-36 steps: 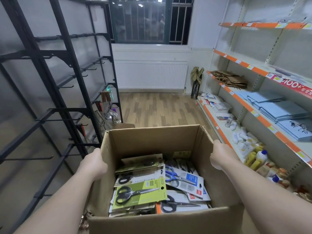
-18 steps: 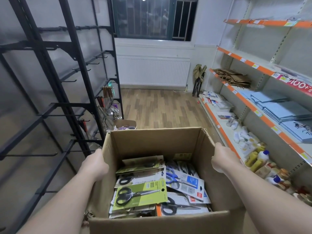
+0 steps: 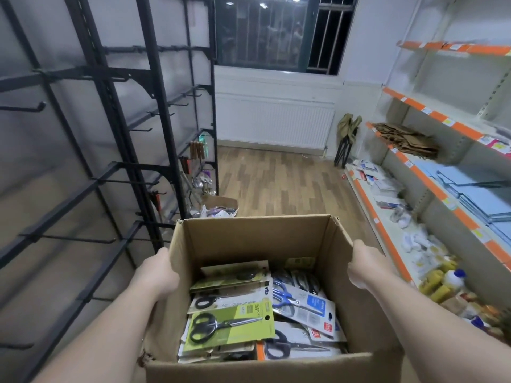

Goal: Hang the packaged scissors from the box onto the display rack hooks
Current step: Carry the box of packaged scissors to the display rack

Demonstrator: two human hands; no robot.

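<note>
I carry an open cardboard box (image 3: 249, 239) in front of me. My left hand (image 3: 159, 273) grips its left wall from outside and my right hand (image 3: 365, 268) grips its right wall. Inside lie several packaged scissors, among them a green card with black-handled scissors (image 3: 231, 323) on top and a blue-handled pair (image 3: 301, 295) on a white and blue card. The black display rack (image 3: 116, 134) stands to my left, with many bare hooks (image 3: 25, 107) sticking out. My fingertips are hidden behind the box walls.
A few items hang low on the far end of the rack (image 3: 197, 153). A smaller open box (image 3: 221, 207) sits on the wooden floor beyond. Orange-edged shelves (image 3: 431, 172) with stock line the right side. A radiator (image 3: 273, 123) and window close the far wall.
The view has moved forward along the aisle and the box sits slightly lower in the frame. Both hands keep the same hold on the box walls.
</note>
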